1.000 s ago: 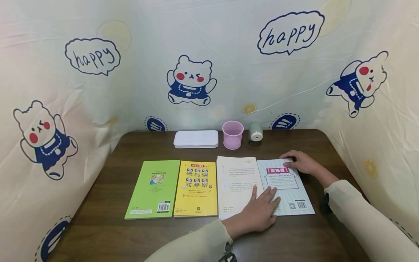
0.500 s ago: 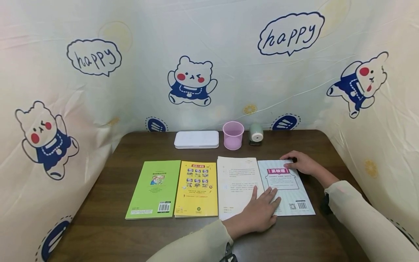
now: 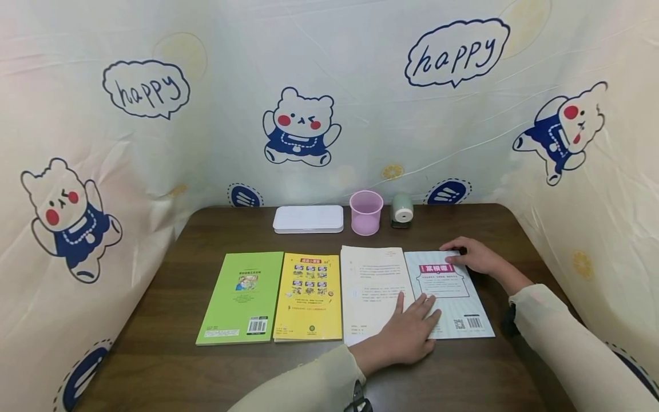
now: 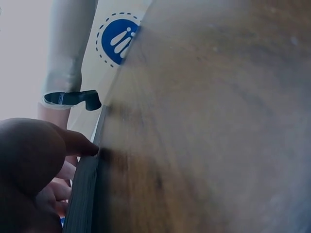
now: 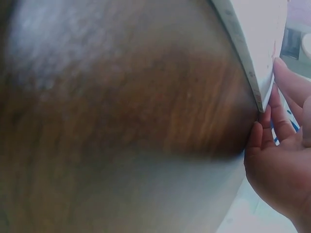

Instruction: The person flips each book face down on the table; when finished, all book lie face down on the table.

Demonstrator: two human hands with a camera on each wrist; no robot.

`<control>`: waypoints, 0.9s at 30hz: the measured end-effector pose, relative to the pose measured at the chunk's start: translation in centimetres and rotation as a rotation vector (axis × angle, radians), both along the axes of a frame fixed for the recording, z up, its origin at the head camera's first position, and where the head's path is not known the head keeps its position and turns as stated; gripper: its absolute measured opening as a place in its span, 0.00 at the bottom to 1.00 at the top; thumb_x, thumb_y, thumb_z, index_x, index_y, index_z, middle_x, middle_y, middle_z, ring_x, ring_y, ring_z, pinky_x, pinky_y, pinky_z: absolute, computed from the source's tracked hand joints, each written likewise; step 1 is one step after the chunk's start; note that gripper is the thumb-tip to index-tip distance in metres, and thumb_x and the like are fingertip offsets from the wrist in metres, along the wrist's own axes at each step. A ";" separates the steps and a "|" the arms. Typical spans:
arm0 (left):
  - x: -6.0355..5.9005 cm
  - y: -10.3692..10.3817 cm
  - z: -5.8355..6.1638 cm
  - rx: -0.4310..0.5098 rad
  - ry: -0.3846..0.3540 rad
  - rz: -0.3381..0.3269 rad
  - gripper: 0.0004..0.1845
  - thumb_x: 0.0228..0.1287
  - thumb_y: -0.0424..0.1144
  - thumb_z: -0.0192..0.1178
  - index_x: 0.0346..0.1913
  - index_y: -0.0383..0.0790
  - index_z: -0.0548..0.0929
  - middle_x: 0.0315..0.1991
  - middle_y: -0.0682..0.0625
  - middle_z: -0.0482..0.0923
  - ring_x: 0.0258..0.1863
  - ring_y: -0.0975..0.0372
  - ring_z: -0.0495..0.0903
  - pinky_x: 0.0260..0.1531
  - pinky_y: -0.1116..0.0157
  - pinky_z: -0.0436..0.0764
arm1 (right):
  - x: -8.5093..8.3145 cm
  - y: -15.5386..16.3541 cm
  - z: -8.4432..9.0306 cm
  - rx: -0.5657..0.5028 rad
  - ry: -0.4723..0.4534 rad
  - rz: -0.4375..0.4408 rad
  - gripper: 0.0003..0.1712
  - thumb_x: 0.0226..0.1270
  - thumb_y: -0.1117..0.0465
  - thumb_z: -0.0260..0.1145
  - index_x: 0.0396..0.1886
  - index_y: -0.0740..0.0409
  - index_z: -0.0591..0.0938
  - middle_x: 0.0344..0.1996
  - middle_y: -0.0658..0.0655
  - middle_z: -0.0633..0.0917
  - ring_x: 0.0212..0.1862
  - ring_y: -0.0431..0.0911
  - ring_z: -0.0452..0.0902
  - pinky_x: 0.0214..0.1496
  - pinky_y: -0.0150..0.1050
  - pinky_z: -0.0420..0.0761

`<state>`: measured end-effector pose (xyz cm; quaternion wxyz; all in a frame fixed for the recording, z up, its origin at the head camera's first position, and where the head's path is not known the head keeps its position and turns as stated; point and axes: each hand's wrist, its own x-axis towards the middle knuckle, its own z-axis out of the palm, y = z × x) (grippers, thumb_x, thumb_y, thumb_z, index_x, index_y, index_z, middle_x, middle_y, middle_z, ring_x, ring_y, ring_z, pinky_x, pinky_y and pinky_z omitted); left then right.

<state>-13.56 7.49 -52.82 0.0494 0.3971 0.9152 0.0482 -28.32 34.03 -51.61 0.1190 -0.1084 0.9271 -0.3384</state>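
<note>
The dark, grainy wooden table (image 3: pixel 170 366) fills both wrist views as a brown blur, so only a thin edge of the open book (image 3: pixel 376 286) and a few fingertips show there. That flat paper book lies at the table's near right, just beside the glossy yellow book (image 3: pixel 309 297). The left hand (image 3: pixel 412 335) lies flat with fingers spread across its lower pages, hiding print there, while the right hand (image 3: pixel 476 257) pinches the pale cover's far right corner, thumb on top.

Four books (image 3: pixel 309 296) lie on the table (image 3: pixel 154 355), with one white case (image 3: pixel 308 218), one pink cup (image 3: pixel 366 212) and one green sharpener (image 3: pixel 402 209).
</note>
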 end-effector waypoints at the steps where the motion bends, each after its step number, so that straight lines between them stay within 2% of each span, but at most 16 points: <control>1: 0.0 0.0 0.0 0.002 -0.006 0.001 0.33 0.76 0.57 0.54 0.79 0.53 0.66 0.83 0.53 0.52 0.83 0.60 0.48 0.79 0.42 0.51 | 0.0 0.0 0.0 0.004 0.004 -0.001 0.20 0.73 0.57 0.68 0.62 0.57 0.84 0.64 0.70 0.78 0.64 0.66 0.70 0.68 0.72 0.66; 6: -0.1 -0.2 0.2 0.033 -0.050 0.011 0.33 0.76 0.60 0.54 0.78 0.52 0.68 0.83 0.54 0.53 0.82 0.61 0.48 0.79 0.44 0.50 | 0.2 -0.3 -0.1 0.031 0.026 -0.017 0.22 0.74 0.55 0.67 0.63 0.57 0.83 0.63 0.69 0.77 0.64 0.66 0.71 0.67 0.71 0.68; 11: -0.5 -0.7 0.2 0.082 -0.100 0.005 0.33 0.77 0.60 0.52 0.79 0.51 0.67 0.83 0.55 0.54 0.82 0.62 0.49 0.80 0.46 0.49 | 0.7 -1.0 0.2 0.082 0.086 -0.006 0.22 0.74 0.56 0.67 0.63 0.59 0.83 0.60 0.68 0.79 0.59 0.64 0.74 0.63 0.68 0.73; 15: -1.1 -1.8 0.1 0.156 -0.161 -0.029 0.33 0.79 0.58 0.51 0.79 0.50 0.65 0.83 0.53 0.51 0.82 0.61 0.48 0.80 0.48 0.50 | 1.0 -1.9 0.4 0.164 0.134 0.011 0.22 0.75 0.56 0.67 0.63 0.60 0.83 0.58 0.68 0.80 0.58 0.63 0.76 0.61 0.67 0.75; 18: -1.5 -2.9 0.3 0.210 -0.197 -0.034 0.32 0.79 0.55 0.52 0.80 0.49 0.65 0.83 0.52 0.51 0.82 0.59 0.47 0.80 0.51 0.53 | 1.3 -2.7 0.6 0.227 0.141 0.004 0.24 0.75 0.55 0.66 0.65 0.60 0.82 0.60 0.70 0.78 0.61 0.66 0.73 0.61 0.70 0.74; 22: -1.5 -4.7 0.7 0.220 -0.181 -0.005 0.31 0.79 0.54 0.54 0.79 0.49 0.66 0.83 0.51 0.52 0.82 0.57 0.49 0.79 0.50 0.56 | 1.9 -4.0 1.0 0.301 0.147 -0.014 0.28 0.75 0.52 0.66 0.68 0.61 0.79 0.66 0.74 0.74 0.67 0.72 0.66 0.62 0.75 0.70; 27: -1.9 -7.1 1.5 0.194 -0.123 0.068 0.33 0.77 0.56 0.56 0.79 0.49 0.67 0.82 0.50 0.54 0.82 0.51 0.50 0.77 0.43 0.55 | 2.5 -5.3 1.3 0.351 0.170 -0.033 0.33 0.76 0.47 0.64 0.73 0.58 0.74 0.71 0.73 0.69 0.72 0.72 0.60 0.65 0.76 0.64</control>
